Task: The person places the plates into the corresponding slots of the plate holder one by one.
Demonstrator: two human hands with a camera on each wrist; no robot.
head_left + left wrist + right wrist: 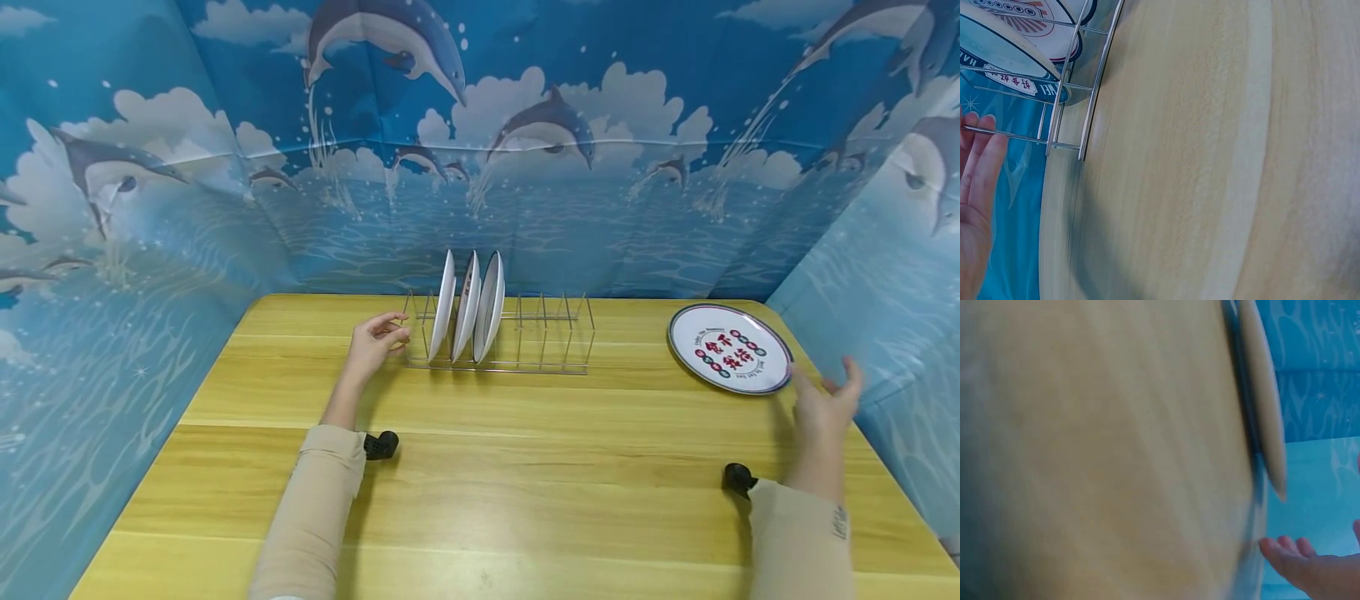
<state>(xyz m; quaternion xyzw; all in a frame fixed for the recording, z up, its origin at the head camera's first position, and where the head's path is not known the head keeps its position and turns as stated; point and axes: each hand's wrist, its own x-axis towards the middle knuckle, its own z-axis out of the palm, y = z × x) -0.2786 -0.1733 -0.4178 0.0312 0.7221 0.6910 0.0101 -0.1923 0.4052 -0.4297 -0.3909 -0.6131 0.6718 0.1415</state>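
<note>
My left hand [375,340] is at the left end of a wire dish rack [555,367], its fingers and thumb slightly bent with a gap between them. In the left wrist view its fairly straight fingers [982,162] reach an end wire of the rack; the thumb is hidden there. Three white plates [491,308] stand on edge in the rack's left half. At the right, my right hand [823,408] is beside a white plate [708,325] with a dark rim and red characters, thumb and fingers spread. Whether it touches the rim cannot be told.
The rack and loose plate stand toward the back of a wooden table [525,467]. A dolphin-printed cloth [360,217] hangs behind and along both sides. A black wrist device [382,445] projects from the left sleeve, another [738,479] from the right.
</note>
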